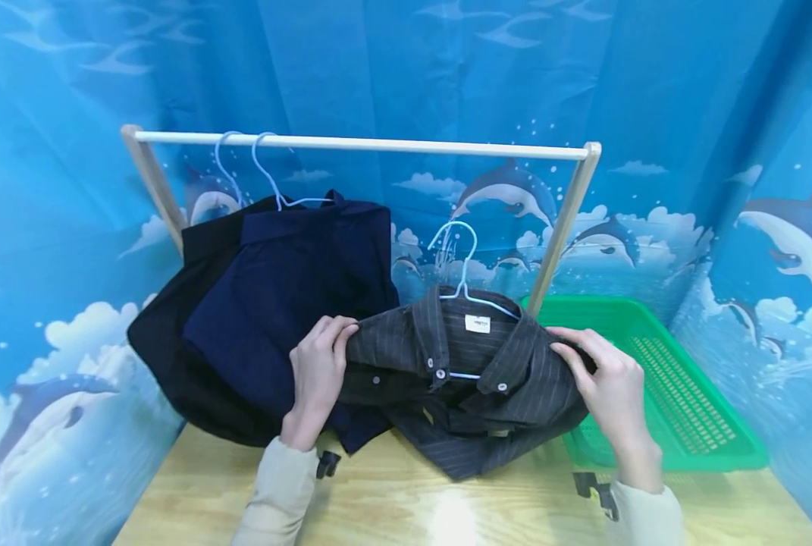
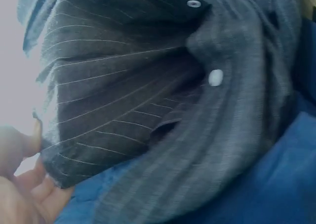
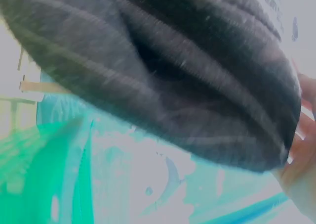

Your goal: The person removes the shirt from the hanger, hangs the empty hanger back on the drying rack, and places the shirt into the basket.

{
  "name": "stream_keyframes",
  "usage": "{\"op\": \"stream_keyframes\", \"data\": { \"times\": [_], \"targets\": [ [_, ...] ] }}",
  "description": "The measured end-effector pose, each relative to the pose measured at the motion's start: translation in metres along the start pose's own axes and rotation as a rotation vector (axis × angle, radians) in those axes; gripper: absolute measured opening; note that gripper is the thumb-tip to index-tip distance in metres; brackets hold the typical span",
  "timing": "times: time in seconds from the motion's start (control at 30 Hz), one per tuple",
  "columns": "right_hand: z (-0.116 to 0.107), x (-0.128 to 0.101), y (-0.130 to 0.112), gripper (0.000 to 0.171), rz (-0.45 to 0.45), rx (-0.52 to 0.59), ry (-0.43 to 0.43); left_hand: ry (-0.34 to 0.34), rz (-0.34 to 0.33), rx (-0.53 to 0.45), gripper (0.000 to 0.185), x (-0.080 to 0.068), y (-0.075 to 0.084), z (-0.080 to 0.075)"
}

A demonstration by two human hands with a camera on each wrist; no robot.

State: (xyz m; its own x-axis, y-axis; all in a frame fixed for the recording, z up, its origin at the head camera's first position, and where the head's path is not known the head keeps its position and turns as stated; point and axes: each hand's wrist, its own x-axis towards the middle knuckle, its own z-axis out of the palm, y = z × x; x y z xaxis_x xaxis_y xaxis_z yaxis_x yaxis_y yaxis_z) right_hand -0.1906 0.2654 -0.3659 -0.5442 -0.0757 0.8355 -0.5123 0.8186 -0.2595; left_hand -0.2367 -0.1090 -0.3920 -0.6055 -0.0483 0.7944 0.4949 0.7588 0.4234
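A dark grey pinstriped shirt (image 1: 515, 394) with white buttons is spread between my two hands, in front of the rack. Inside its collar sits a light blue hanger (image 1: 465, 265), its hook standing up free of the rail. My left hand (image 1: 318, 371) pinches one shoulder of the shirt between thumb and fingers. The other shoulder is pinched by my right hand (image 1: 610, 379). In the left wrist view the thumb and fingers hold the striped cloth (image 2: 113, 100) at its edge. A fold of the shirt (image 3: 197, 100) fills the top of the right wrist view.
A rack with a white rail (image 1: 378, 144) and wooden posts stands behind the shirt. On its left hang a navy garment (image 1: 296, 265) and a black garment (image 1: 167, 326) on blue hangers. A green basket (image 1: 726, 425) is at the right on the wooden table (image 1: 406, 508).
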Motion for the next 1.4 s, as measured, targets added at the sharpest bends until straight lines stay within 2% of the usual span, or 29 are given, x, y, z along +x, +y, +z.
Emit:
{"op": "stream_keyframes", "data": {
  "times": [0.1, 0.3, 0.47, 0.57, 0.67, 0.83, 0.97, 1.2, 1.4],
  "targets": [
    [-0.004, 0.000, 0.007, 0.025, 0.022, -0.016, 0.018, -0.041, 0.002, -0.009, 0.012, -0.001, 0.004, -0.007],
    [-0.006, -0.001, 0.016, 0.022, 0.049, -0.030, 0.079, -0.187, 0.034, -0.110, 0.009, -0.007, 0.003, -0.016],
    [-0.003, -0.002, 0.020, 0.022, 0.049, -0.019, 0.074, -0.231, -0.024, -0.126, 0.008, -0.016, -0.008, -0.022],
    [-0.002, -0.004, 0.021, 0.022, 0.061, -0.010, 0.068, -0.279, -0.066, -0.149, 0.007, -0.021, -0.016, -0.025],
    [0.001, -0.005, 0.023, 0.022, 0.073, 0.006, 0.058, -0.318, -0.082, -0.156, 0.007, -0.024, -0.021, -0.029],
    [0.004, -0.005, 0.021, 0.023, 0.074, 0.041, 0.040, -0.293, -0.029, -0.108, 0.007, -0.022, -0.021, -0.032],
    [0.003, -0.007, 0.022, 0.022, 0.089, 0.038, 0.026, -0.258, 0.052, -0.050, 0.006, -0.018, -0.014, -0.029],
    [0.002, -0.007, 0.023, 0.018, 0.111, 0.005, 0.024, -0.154, 0.205, 0.075, 0.007, -0.018, -0.010, -0.014],
    [0.004, -0.007, 0.024, 0.019, 0.104, -0.019, 0.032, -0.123, 0.236, 0.088, 0.012, -0.019, -0.010, -0.007]
  ]
}}
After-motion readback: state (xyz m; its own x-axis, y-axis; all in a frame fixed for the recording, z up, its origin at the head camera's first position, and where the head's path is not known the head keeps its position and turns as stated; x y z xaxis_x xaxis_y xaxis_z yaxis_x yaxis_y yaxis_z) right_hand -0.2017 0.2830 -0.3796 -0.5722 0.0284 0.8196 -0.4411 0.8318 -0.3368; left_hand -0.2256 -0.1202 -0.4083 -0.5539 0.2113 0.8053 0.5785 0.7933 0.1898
